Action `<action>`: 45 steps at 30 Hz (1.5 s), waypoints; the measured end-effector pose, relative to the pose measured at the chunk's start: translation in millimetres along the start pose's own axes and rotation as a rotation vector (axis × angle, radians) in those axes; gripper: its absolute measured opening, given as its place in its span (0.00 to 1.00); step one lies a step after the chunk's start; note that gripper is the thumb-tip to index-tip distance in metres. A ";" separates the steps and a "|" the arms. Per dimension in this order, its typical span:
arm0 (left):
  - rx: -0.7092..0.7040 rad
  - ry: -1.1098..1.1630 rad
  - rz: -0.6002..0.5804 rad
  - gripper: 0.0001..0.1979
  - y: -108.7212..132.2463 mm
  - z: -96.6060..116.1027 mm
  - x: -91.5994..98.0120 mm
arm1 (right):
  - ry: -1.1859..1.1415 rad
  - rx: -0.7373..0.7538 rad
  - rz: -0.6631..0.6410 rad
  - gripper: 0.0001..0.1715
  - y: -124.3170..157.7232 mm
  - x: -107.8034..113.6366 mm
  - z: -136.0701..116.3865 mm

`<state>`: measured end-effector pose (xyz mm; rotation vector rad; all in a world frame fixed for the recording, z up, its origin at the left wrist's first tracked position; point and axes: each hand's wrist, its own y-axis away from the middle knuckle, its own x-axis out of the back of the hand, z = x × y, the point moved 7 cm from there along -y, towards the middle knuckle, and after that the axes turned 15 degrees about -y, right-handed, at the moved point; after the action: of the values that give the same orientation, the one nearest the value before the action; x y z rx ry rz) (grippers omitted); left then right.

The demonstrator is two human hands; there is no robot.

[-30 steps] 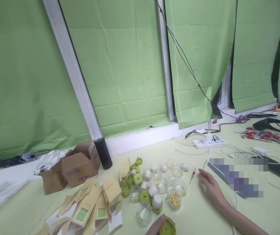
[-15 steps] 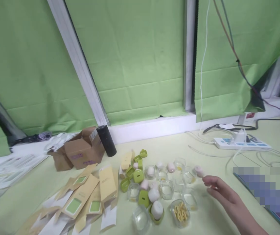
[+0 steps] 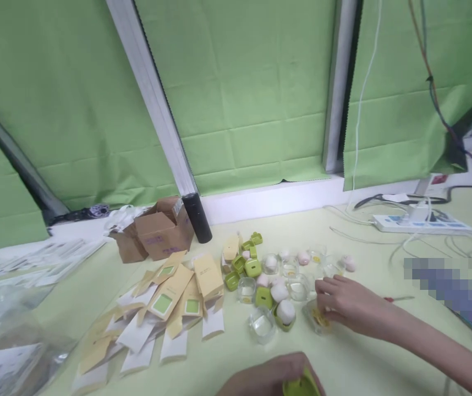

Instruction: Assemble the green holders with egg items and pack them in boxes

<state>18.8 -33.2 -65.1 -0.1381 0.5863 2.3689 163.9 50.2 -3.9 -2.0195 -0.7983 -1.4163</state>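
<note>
At the bottom edge, my left hand (image 3: pixel 279 377) is wrapped round a green case (image 3: pixel 302 384), which is partly cut off by the frame. My right hand (image 3: pixel 339 301) reaches over a clear container of yellow bands (image 3: pixel 319 318), fingers bent down at its top; whether the fingertips hold anything is hidden. Left of that container, a white rounded piece (image 3: pixel 286 311) sits in a green holder. Clear containers (image 3: pixel 262 325), green cases (image 3: pixel 253 268) and pale pink rounded pieces (image 3: pixel 303 257) are grouped behind and to the left.
Flattened tan and white boxes (image 3: pixel 174 291) are piled left of centre. Behind them stand an open cardboard box (image 3: pixel 164 234) and a black cylinder (image 3: pixel 197 218). A power strip (image 3: pixel 426 223) with cables lies at the back right. Plastic bags (image 3: pixel 9 330) cover the left side.
My right hand has moved left and down onto the container of yellow bands. My left hand has come into view with the green case. The camera view has shifted, moving the scene rightward and slightly up.
</note>
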 end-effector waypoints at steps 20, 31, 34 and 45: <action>-0.255 0.174 -0.112 0.23 -46.1 -26.9 -18.2 | -0.270 -0.346 0.238 0.11 15.8 9.7 6.7; -0.242 0.174 -0.089 0.25 -40.8 -27.1 -15.0 | -0.885 -0.564 0.736 0.33 31.4 24.1 5.4; -0.232 0.171 -0.078 0.21 -38.4 -27.6 -14.9 | -0.920 -0.579 0.750 0.30 39.9 19.4 8.7; -0.546 0.383 0.157 0.16 -4.2 33.5 9.2 | -1.190 -0.332 0.626 0.18 33.0 31.9 -6.3</action>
<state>16.4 -9.9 -39.2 -0.8268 0.1025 2.6194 192.7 28.3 25.1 -2.9636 -0.2390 0.1177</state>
